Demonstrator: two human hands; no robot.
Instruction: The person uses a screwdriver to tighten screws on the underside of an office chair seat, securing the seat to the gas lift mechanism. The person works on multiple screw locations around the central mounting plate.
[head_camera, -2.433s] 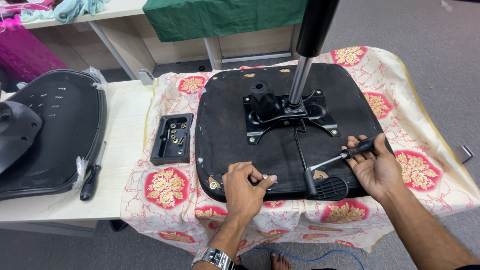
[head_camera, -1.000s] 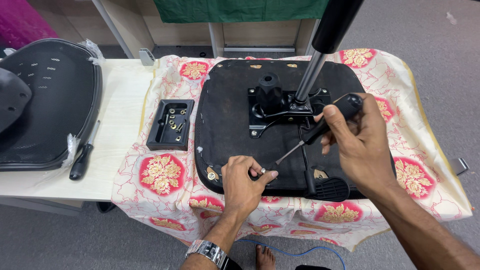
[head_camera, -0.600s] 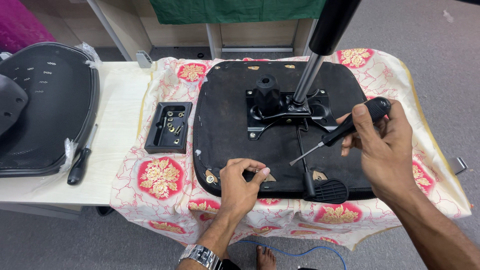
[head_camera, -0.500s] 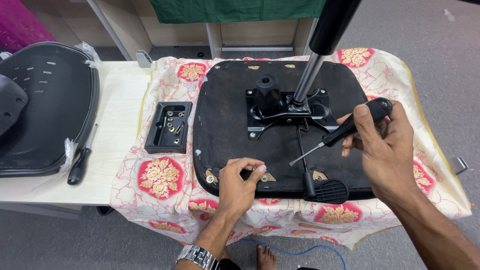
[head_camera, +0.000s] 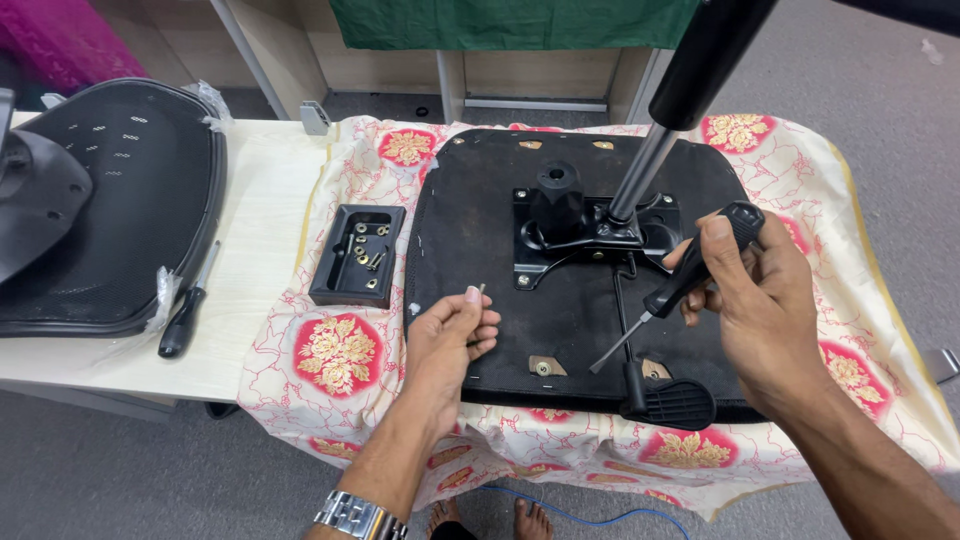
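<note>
Nearest, low on the seat's front edge: a black ribbed lever paddle (head_camera: 672, 402), jutting toward the wearer, with a small brass-coloured fitting (head_camera: 543, 366) just left of it on the upturned seat pan (head_camera: 480, 240).

Just beyond, both hands over that pan. Left hand (head_camera: 448, 345) pinched shut on a small screw (head_camera: 480, 291), held upright between fingertips and thumb, probably so as to be set tip-down into a hole. Right hand (head_camera: 760, 305) clamped around the black handle of a screwdriver (head_camera: 680, 290), shaft angled down-left with the tip hovering above the pan, close to the screw hand but not touching it (a ready grip rather than a driving one, by the look of it).

Further in, at the pan's middle: a black metal mechanism plate (head_camera: 590, 235) with a gas-lift column (head_camera: 690, 90) rising up and away to the right. Seat lying underside-up on a floral cloth (head_camera: 335, 355), likely to spare the upholstery and the worktop (head_camera: 260, 230).

Left of the pan, a small black parts tray (head_camera: 357, 255) with loose screws, within easy reach of the left hand. Further left, a second screwdriver (head_camera: 187, 310) lying on the bare worktop beside a black mesh chair back (head_camera: 130, 200), partly wrapped in plastic.

Farthest: a green cloth (head_camera: 510, 22) hanging over pale furniture.
</note>
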